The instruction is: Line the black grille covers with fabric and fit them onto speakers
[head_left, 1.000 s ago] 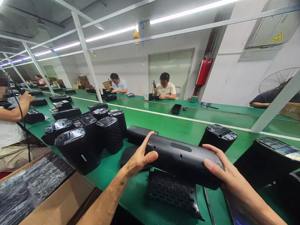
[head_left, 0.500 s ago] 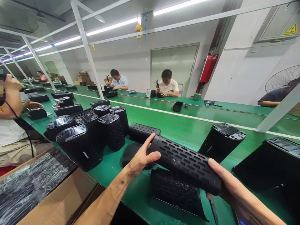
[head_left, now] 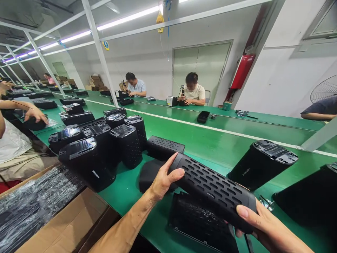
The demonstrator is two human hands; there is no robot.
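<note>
Left hand (head_left: 164, 181) and right hand (head_left: 250, 219) grasp a perforated black cylindrical housing (head_left: 213, 188), one end each, fingers closed around it. Long axis runs diagonally, far left to near right, held above the green tabletop (head_left: 189, 140) near its front edge, over a flat perforated panel (head_left: 200, 225).

So the layout here: the long desk (head_left: 200, 140) runs away from you, with a bunch of upright housings (head_left: 126, 146) grouped on the left and one more housing (head_left: 263, 165) off to the right. A perforated tube (head_left: 213, 189) sits between the left hand (head_left: 164, 181) and right hand (head_left: 252, 221), just above a grille panel (head_left: 200, 221) lying on the desk. Cardboard box (head_left: 65, 221) is left of the desk, a co-worker (head_left: 15, 140) beyond it, and a seated person (head_left: 135, 86) and another seated person (head_left: 192, 89) are way at the back.
</note>
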